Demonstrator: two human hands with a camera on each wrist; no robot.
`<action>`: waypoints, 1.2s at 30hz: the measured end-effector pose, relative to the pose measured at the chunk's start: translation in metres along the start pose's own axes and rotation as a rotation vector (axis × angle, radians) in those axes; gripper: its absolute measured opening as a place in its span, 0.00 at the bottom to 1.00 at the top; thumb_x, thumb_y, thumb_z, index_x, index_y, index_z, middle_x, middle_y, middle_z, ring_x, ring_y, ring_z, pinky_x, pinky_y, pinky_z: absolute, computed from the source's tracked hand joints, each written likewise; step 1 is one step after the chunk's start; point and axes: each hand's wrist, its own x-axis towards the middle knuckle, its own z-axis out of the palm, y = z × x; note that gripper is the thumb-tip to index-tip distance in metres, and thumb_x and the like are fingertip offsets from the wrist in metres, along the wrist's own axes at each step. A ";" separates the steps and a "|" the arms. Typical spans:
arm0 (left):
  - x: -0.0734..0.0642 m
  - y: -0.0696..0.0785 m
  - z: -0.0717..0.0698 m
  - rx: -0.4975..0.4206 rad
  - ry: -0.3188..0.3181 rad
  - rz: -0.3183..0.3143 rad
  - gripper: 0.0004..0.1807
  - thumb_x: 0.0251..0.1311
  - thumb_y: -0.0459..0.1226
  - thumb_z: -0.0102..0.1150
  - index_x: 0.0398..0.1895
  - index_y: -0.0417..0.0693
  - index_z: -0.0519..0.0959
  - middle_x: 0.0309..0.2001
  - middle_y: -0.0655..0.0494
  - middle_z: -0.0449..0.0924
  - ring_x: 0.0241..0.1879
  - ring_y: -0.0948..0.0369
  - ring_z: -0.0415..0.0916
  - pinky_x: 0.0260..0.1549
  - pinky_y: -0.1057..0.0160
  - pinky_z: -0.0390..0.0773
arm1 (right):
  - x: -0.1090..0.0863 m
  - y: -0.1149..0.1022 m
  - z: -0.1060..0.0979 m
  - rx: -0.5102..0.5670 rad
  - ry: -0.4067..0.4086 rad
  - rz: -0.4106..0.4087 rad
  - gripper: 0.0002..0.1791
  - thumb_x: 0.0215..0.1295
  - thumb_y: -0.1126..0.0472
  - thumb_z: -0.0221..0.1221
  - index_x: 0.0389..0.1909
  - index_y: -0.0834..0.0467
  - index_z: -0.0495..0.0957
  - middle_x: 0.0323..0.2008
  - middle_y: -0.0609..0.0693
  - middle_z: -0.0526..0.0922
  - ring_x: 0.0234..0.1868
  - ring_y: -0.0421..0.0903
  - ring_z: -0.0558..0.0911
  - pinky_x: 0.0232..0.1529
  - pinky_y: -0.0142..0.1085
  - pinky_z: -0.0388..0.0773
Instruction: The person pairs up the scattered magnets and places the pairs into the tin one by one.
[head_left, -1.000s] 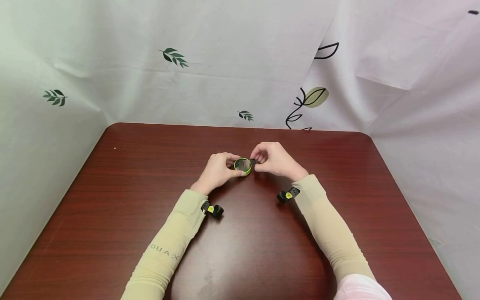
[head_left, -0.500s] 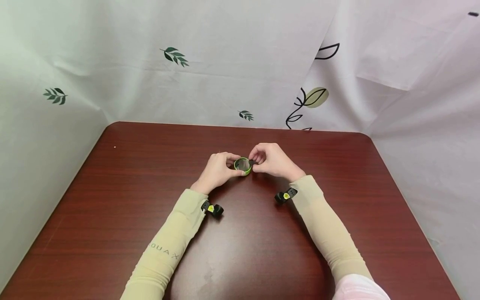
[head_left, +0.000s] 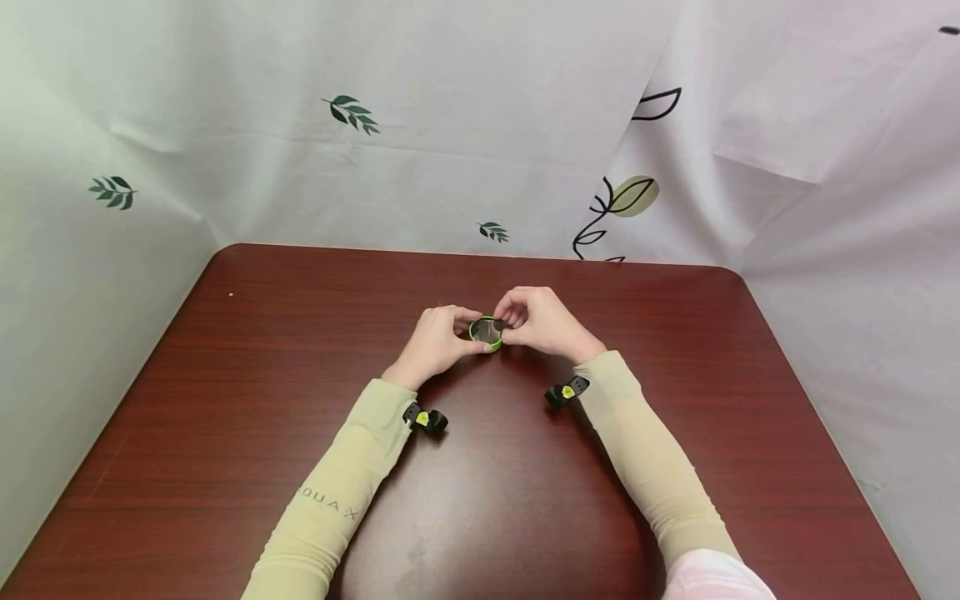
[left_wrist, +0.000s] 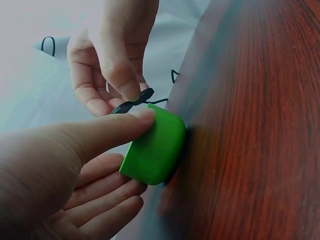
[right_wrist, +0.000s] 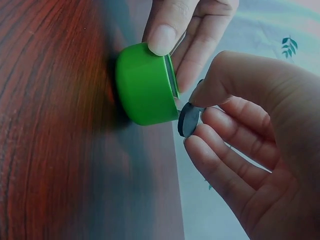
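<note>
A small round bright green container (right_wrist: 142, 85) sits on the table with its open top up; in the head view its inside looks shiny and grey. My left hand (head_left: 431, 340) grips it from the left, thumb on the near side and fingers on the far side. My right hand (head_left: 546, 321) pinches a small thin black piece (right_wrist: 190, 119) between thumb and fingers, beside the container's rim. Rounded ends show on this piece in the left wrist view, with a thin dark strip beside it. Fingers partly hide it, so its kind is unclear.
The reddish-brown wooden table (head_left: 300, 333) has rounded far corners. White curtains (head_left: 420, 167) with leaf prints hang behind it and at both sides. A tiny pale speck (head_left: 231, 294) lies at the far left. Each sleeve cuff bears a black wrist device (head_left: 426, 418).
My right hand has moved slightly left, bringing the black piece from beside the green container to its right rim. My left hand and the container have stayed in place.
</note>
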 end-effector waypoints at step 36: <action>-0.001 0.001 -0.002 -0.014 -0.012 0.008 0.30 0.49 0.40 0.82 0.56 0.39 0.84 0.48 0.47 0.86 0.43 0.59 0.86 0.44 0.62 0.83 | 0.002 0.006 0.001 -0.007 0.010 0.062 0.06 0.56 0.66 0.71 0.34 0.59 0.85 0.26 0.47 0.83 0.29 0.43 0.81 0.34 0.36 0.81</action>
